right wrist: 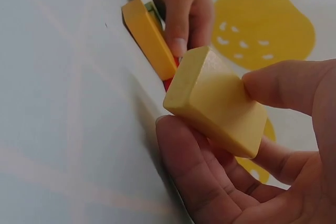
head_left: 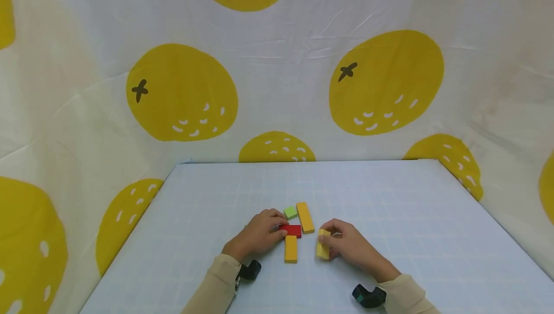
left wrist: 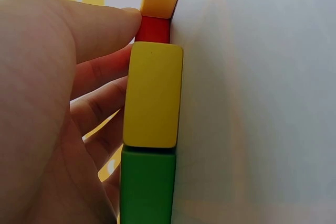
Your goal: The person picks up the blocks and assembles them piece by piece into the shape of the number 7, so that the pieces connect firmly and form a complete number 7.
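Note:
My left hand [head_left: 259,231] is at a red block [head_left: 293,231] lying flat on the table, its thumb and forefinger pinching the block's left end. In the left wrist view, a yellow block [left wrist: 152,95] and a green block [left wrist: 148,187] stand in line beside this hand; the head view hides most of them. Between thumb and fingers, my right hand [head_left: 346,244] holds a pale yellow block [right wrist: 220,103], slightly right of the others. One orange block [head_left: 291,249] extends toward me from the red one. Another orange block [head_left: 305,218] lies angled behind, next to a light green block [head_left: 290,212].
The table [head_left: 433,237] has a pale, faintly checked cover. Behind it hangs a white cloth [head_left: 281,64] with large yellow fruit prints. Dark devices are strapped at both wrists, the left device [head_left: 250,270] and the right device [head_left: 369,296].

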A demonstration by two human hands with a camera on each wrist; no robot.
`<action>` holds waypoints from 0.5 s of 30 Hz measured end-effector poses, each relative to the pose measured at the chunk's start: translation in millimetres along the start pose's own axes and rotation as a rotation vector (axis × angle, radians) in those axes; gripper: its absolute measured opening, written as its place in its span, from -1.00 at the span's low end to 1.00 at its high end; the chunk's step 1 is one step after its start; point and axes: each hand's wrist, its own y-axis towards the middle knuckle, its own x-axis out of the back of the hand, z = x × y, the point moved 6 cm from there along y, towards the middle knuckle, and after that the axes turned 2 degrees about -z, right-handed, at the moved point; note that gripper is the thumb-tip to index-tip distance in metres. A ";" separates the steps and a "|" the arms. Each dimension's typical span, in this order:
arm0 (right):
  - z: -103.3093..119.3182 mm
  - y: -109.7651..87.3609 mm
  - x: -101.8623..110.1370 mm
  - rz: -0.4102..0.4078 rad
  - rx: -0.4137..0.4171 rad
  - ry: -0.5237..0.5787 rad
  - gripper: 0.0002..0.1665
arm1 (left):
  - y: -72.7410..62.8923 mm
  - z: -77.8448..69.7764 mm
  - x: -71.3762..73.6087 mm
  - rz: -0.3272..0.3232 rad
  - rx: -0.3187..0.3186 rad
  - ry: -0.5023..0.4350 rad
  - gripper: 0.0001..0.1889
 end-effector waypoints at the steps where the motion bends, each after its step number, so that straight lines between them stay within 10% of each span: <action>1: -0.7 -0.4 -0.8 0.003 -0.003 0.000 -0.59 | -0.7 0.0 -0.6 0.003 0.005 -0.002 -0.70; 15: 1.8 -0.6 -0.8 0.027 0.031 -0.054 -0.61 | 0.2 -2.5 0.3 -0.013 -0.014 -0.008 -0.70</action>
